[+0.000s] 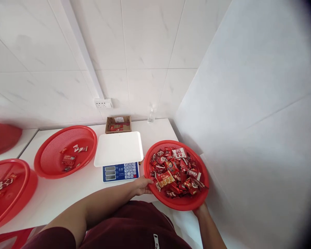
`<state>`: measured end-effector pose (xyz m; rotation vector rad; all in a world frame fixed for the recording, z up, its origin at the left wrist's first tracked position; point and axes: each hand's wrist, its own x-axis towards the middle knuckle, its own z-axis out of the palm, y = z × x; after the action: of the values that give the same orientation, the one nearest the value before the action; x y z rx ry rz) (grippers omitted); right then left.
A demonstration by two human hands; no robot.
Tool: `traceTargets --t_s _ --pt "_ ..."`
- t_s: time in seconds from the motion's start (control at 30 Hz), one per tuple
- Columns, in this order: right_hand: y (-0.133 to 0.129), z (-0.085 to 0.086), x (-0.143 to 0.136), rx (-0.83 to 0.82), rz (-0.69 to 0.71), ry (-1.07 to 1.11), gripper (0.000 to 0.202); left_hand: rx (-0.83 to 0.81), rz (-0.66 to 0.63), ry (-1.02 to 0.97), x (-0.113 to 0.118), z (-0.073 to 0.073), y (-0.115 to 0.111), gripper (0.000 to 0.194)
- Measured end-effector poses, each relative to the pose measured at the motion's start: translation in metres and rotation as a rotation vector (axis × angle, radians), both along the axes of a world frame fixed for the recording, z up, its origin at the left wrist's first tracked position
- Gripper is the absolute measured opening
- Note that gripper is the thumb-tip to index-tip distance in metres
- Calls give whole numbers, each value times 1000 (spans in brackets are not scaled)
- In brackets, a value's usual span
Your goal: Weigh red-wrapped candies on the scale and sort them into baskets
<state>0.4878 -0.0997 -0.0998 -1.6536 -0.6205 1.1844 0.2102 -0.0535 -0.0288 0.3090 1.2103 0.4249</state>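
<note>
Between my two hands is a round red plastic basket (180, 206), filled with small wrapped snacks (175, 171), mostly in red packets. My left hand (143, 185) grips its left rim, thumb over the edge. At the lower right, my right hand (201, 209) holds the basket from beneath the rim, its fingers largely hidden. Just left of the basket stands a digital scale (120, 172) with a blue keypad and a bare white weighing tray (118, 149).
Another red basket (49, 152) with a few packets sits left of the scale; a third basket (28, 186) is at the left edge. Behind the scale are a cardboard box (118, 132) and a clear bottle (151, 114). A wall (248, 155) closes off the right side.
</note>
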Motion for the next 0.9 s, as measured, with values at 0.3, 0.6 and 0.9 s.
traceTargets --t_s 0.3,0.6,0.9 --pt "-1 47 2 223 29 -804 53 66 -57 -25 -13 10 -8 63" --pt "71 35 -38 22 548 -1090 52 123 122 64 -70 27 -23 64" --pt "80 76 -23 352 239 -1037 24 168 193 123 -123 33 -40 46"
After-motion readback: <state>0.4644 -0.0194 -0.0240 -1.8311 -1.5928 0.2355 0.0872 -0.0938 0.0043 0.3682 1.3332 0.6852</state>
